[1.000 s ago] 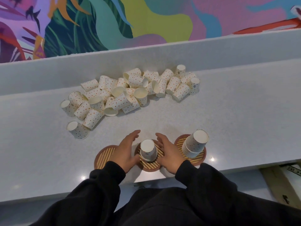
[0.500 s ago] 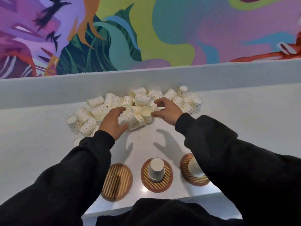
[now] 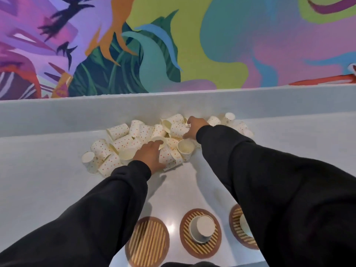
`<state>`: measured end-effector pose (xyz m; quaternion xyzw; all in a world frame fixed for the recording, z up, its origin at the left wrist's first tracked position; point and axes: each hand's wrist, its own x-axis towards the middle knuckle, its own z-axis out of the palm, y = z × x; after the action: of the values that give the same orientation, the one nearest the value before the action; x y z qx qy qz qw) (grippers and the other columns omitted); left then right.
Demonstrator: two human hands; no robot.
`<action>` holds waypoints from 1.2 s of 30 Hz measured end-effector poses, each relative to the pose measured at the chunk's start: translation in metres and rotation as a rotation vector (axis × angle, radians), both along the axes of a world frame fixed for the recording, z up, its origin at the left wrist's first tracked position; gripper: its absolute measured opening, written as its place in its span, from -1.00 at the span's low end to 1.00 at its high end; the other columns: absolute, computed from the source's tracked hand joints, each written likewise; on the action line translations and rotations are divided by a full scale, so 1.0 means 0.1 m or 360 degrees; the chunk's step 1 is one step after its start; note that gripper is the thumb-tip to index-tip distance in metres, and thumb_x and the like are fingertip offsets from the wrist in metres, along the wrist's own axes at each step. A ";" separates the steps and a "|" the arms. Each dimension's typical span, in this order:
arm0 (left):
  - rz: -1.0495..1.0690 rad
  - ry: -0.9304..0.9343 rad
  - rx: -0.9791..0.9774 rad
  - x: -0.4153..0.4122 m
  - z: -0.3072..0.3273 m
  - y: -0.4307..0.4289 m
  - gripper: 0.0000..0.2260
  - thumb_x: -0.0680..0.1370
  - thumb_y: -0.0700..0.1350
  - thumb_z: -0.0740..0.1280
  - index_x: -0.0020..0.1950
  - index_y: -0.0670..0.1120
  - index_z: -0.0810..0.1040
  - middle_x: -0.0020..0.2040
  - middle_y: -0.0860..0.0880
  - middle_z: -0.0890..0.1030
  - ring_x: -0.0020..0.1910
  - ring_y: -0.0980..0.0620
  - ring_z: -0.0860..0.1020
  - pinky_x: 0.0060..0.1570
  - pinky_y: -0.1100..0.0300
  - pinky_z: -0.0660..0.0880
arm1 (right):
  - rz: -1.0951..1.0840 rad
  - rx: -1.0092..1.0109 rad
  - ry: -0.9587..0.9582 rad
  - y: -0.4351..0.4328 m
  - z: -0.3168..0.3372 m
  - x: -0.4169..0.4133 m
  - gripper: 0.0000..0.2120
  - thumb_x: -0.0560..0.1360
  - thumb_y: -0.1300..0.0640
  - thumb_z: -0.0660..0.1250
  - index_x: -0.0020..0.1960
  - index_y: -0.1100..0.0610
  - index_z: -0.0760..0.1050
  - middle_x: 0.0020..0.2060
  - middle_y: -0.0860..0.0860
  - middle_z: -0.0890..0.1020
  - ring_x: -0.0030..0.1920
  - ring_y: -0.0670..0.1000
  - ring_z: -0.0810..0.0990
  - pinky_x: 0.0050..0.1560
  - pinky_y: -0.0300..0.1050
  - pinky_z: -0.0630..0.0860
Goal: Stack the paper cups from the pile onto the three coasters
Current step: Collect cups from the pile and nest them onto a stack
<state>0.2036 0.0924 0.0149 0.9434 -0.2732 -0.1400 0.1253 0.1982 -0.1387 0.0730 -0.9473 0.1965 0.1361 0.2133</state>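
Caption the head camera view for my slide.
Left hand on the paper cup pile, right hand grasping a dotted cup; middle coaster holds an upturned cup, left coaster bare.

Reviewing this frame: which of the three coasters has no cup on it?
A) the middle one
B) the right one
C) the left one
C: the left coaster shows only its bare stripes, while the middle coaster bears an upside-down cup and the right coaster bears a half-hidden cup beside the right sleeve.
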 end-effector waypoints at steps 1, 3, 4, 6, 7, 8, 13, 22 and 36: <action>-0.0013 -0.0031 0.0046 0.00 -0.04 0.00 -0.20 0.40 0.12 0.54 0.56 0.04 0.25 0.38 -0.07 0.48 0.31 -0.14 0.48 0.24 -0.07 0.50 | 0.0007 -0.0017 0.0023 0.02 -0.07 0.02 -0.26 0.42 -0.05 0.58 0.47 0.10 0.33 0.30 0.10 0.56 0.26 0.18 0.57 0.25 0.07 0.56; -0.0037 -0.0101 0.0098 0.01 -0.10 0.00 -0.22 0.40 0.14 0.52 0.53 0.05 0.26 0.30 -0.06 0.53 0.23 -0.12 0.52 0.18 -0.06 0.52 | 0.0006 -0.0069 0.0025 0.04 -0.19 0.04 -0.27 0.43 -0.04 0.57 0.49 0.06 0.32 0.30 0.06 0.56 0.27 0.16 0.56 0.25 0.09 0.55; -0.0047 -0.0124 0.0099 0.01 -0.12 0.01 -0.24 0.40 0.15 0.51 0.51 0.05 0.28 0.26 -0.05 0.55 0.20 -0.11 0.53 0.16 -0.06 0.53 | -0.0004 -0.0102 -0.0003 0.04 -0.23 0.04 -0.31 0.44 -0.02 0.54 0.48 0.04 0.33 0.28 0.05 0.57 0.25 0.15 0.56 0.25 0.10 0.54; -0.0087 -0.0163 0.0105 0.01 -0.13 0.00 -0.31 0.43 0.15 0.48 0.49 0.04 0.32 0.22 -0.04 0.58 0.14 -0.11 0.56 0.13 -0.05 0.54 | -0.0044 -0.0113 -0.0102 0.03 -0.29 0.04 -0.42 0.47 0.02 0.49 0.43 0.02 0.36 0.24 0.04 0.60 0.20 0.13 0.57 0.24 0.10 0.52; -0.0106 -0.0179 0.0106 0.01 -0.13 0.00 -0.33 0.44 0.14 0.46 0.49 0.03 0.33 0.21 -0.04 0.59 0.11 -0.10 0.56 0.11 -0.04 0.55 | -0.0066 -0.0076 -0.0158 0.03 -0.30 0.03 -0.44 0.47 0.03 0.49 0.41 0.02 0.38 0.22 0.04 0.61 0.19 0.13 0.58 0.23 0.10 0.53; -0.0112 -0.0180 0.0084 0.01 -0.13 0.00 -0.35 0.45 0.15 0.45 0.48 0.02 0.34 0.21 -0.04 0.59 0.10 -0.10 0.57 0.11 -0.04 0.54 | -0.0092 -0.0017 -0.0210 0.02 -0.29 0.02 -0.44 0.47 0.03 0.51 0.40 0.02 0.39 0.20 0.04 0.61 0.18 0.13 0.59 0.21 0.09 0.55; -0.0096 -0.0159 -0.0171 0.01 -0.02 0.03 -0.35 0.42 0.14 0.47 0.47 0.02 0.38 0.39 -0.04 0.46 0.27 -0.10 0.49 0.24 -0.05 0.47 | -0.0204 0.0353 -0.0549 -0.06 -0.05 -0.16 -0.46 0.42 0.16 0.58 0.32 0.10 0.44 0.18 0.07 0.59 0.10 0.09 0.58 0.05 -0.15 0.48; 0.0037 0.0071 -0.0793 -0.34 0.40 -0.27 -0.36 0.42 0.01 0.56 0.42 0.08 0.35 0.22 0.05 0.52 0.13 0.02 0.52 0.11 0.09 0.48 | -0.0133 0.0488 -0.0823 -0.50 0.39 -1.05 -0.57 0.39 0.09 0.57 0.22 -0.01 0.56 0.11 -0.07 0.64 -0.01 -0.03 0.58 0.06 -0.09 0.55; -0.0264 0.0217 -0.1088 -1.47 0.88 -1.12 -0.46 0.35 0.01 0.63 0.24 0.16 0.47 0.09 0.21 0.59 0.04 0.20 0.56 -0.06 0.19 0.54 | -0.0540 0.0673 -0.1056 -1.10 0.58 -3.17 -0.59 0.37 0.15 0.58 0.16 -0.09 0.56 0.08 -0.14 0.66 0.02 0.04 0.62 -0.13 -0.23 0.47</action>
<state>0.0568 -0.0197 0.1030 0.8101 -0.3710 -0.1130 0.4397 -0.1192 -0.2484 0.1311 -0.8294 0.2380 -0.1759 0.4739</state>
